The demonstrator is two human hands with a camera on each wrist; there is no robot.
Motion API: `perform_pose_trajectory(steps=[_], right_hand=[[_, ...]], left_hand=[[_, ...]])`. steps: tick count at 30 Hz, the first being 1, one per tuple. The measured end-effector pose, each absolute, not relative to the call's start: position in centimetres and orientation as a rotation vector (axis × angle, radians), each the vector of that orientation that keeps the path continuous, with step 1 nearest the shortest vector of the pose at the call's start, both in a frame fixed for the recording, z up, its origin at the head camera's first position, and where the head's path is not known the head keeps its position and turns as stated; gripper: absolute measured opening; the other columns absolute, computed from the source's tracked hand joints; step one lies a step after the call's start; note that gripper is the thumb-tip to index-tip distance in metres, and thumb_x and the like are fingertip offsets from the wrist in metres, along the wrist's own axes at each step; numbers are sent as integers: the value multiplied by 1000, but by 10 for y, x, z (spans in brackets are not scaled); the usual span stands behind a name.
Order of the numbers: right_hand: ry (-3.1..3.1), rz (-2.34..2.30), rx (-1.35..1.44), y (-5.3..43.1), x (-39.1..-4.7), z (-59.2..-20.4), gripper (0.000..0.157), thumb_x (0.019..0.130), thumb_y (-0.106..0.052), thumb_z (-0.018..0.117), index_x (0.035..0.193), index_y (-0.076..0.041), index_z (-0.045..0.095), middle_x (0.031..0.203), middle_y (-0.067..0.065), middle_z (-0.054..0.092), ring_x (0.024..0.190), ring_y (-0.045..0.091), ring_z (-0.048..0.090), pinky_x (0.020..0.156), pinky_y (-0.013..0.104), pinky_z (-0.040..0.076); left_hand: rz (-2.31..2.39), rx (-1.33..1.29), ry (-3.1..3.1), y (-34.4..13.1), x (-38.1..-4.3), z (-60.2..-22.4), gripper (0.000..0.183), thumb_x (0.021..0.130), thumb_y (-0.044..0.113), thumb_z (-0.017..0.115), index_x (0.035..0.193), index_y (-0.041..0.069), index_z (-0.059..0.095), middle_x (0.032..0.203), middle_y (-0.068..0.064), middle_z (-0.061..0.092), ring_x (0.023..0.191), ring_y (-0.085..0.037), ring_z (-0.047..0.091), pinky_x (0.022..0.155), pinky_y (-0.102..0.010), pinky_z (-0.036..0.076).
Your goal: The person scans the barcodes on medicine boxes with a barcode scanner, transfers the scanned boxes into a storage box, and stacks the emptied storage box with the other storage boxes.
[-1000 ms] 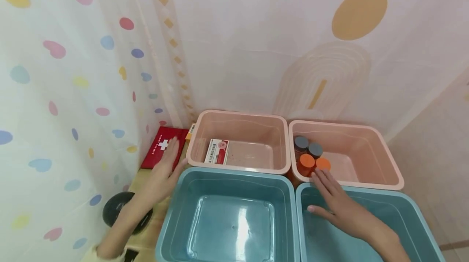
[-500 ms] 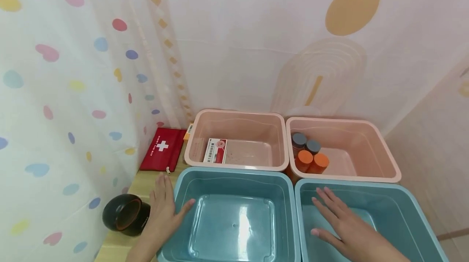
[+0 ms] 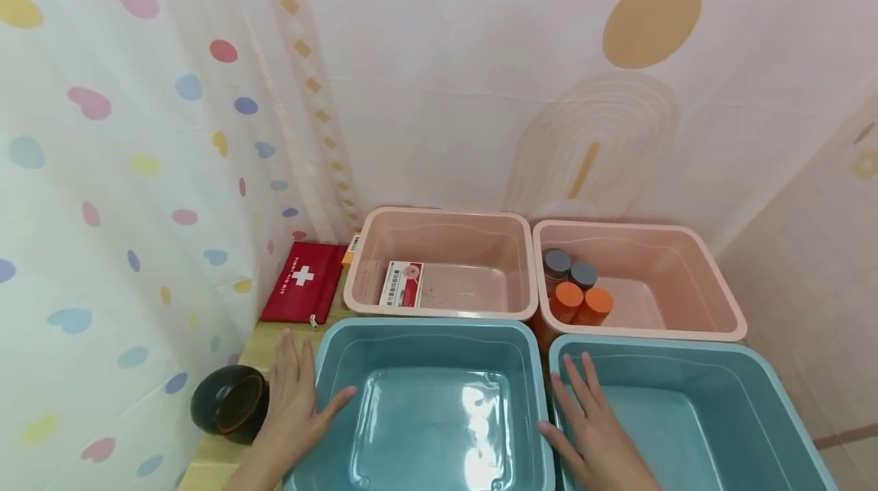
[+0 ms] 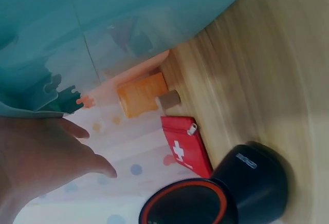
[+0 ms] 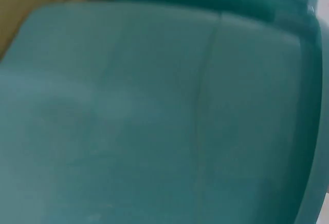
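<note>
My left hand (image 3: 291,407) has its fingers extended and thumb spread at the left rim of the left blue bin (image 3: 428,329). In the left wrist view, that hand (image 4: 46,157) lies along the blue bin's edge (image 4: 36,114), with nothing in its grasp. A black bowl-like vessel (image 3: 226,403) with an orange inner ring stands just left of it. My right hand (image 3: 597,430), fingers spread, is over the left side of the right blue bin (image 3: 727,350), its thumb near the rim between the two bins. The right wrist view is filled with blue bin wall (image 5: 154,116).
Behind stand two pink bins: the left one (image 3: 446,213) holds a medicine box (image 3: 402,284), the right one (image 3: 658,228) several bottles with orange (image 3: 597,302) and grey caps (image 3: 583,273). A red first aid pouch (image 3: 302,281) and an orange box (image 3: 352,247) lie on the wooden table (image 3: 264,342).
My left hand has come back from over the red pouch to the left blue bin's side. My right hand has moved back and left from near the orange caps. The left blue bin shifts slightly left.
</note>
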State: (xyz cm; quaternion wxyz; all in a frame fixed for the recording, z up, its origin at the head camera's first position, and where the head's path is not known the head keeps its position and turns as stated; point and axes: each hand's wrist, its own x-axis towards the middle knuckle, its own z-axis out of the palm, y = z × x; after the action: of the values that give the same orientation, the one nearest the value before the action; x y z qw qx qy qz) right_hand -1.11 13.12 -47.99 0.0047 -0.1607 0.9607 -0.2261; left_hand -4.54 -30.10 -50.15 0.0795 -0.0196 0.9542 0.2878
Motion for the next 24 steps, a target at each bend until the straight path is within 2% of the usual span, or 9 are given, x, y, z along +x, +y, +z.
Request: perform_pose_trajectory(steps=[4, 7, 10, 11, 12, 14, 18, 19, 24], right_hand=[[3073, -752, -523, 120, -6, -489, 68, 102, -46, 76, 145, 6, 67, 173, 30, 37, 172, 22, -11, 108, 70, 52], [2996, -812, -415, 111, -4, -489, 66, 99, -49, 79, 134, 7, 74, 178, 26, 29, 172, 36, -3, 112, 72, 48], [2975, -788, -349, 105, -2, -488, 61, 96, -43, 84, 126, 10, 77, 180, 24, 25, 168, 50, 12, 115, 71, 46], [2985, -782, -350, 103, -2, -488, 60, 94, -39, 86, 125, 11, 77, 180, 24, 25, 167, 51, 14, 115, 71, 46], [2992, -786, -352, 103, -2, -488, 57, 92, -34, 87, 124, 11, 77, 180, 24, 26, 167, 51, 15, 115, 71, 46], [3005, -813, -371, 101, -2, -488, 53, 88, -25, 87, 126, 11, 77, 180, 21, 26, 167, 49, 15, 115, 72, 47], [3068, -866, -444, 100, -4, -483, 53, 85, -21, 86, 127, 10, 77, 184, 6, 20, 172, 34, 6, 113, 73, 48], [3099, -870, -468, 101, -4, -480, 52, 84, -21, 86, 125, 10, 78, 185, 2, 18, 173, 28, 4, 112, 73, 48], [3231, -879, -570, 113, -4, -461, 49, 78, -19, 89, 118, 8, 82, 185, -7, 18, 171, 10, -3, 105, 75, 52]], left_hand=[[876, -89, 2826, -307, -39, -503, 121, 99, 57, 72, 166, -19, 6, 175, -35, -24, 162, -61, -16, 126, -81, 3], [889, -84, 2808, -308, -36, -503, 119, 100, 53, 73, 168, -17, 5, 176, -35, -24, 162, -61, -15, 124, -81, 11], [995, 3, 2803, -314, -33, -505, 108, 99, 28, 76, 167, -17, 6, 175, -35, -22, 162, -61, -13, 120, -84, 15], [1063, 48, 2788, -318, -32, -509, 105, 96, 18, 75, 167, -17, 6, 175, -35, -23, 162, -61, -15, 119, -85, 13], [1109, 103, 2790, -327, -32, -525, 108, 93, 11, 75, 170, -12, 2, 177, -30, -26, 164, -53, -21, 127, -77, 8], [1171, 146, 2741, -337, -31, -530, 109, 87, 2, 73, 169, -14, 3, 176, -31, -27, 164, -54, -22, 126, -79, 1], [1063, 52, 2616, -345, -33, -519, 109, 90, 6, 74, 168, -15, 1, 175, -32, -31, 164, -55, -20, 128, -74, -3], [1023, 12, 2575, -339, -32, -499, 107, 90, 8, 75, 165, -21, 5, 173, -38, -27, 160, -66, -13, 121, -83, 2], [924, 31, 2601, -338, -17, -459, 118, 90, 30, 81, 171, -11, 6, 177, -35, -16, 160, -66, 4, 117, -84, 23]])
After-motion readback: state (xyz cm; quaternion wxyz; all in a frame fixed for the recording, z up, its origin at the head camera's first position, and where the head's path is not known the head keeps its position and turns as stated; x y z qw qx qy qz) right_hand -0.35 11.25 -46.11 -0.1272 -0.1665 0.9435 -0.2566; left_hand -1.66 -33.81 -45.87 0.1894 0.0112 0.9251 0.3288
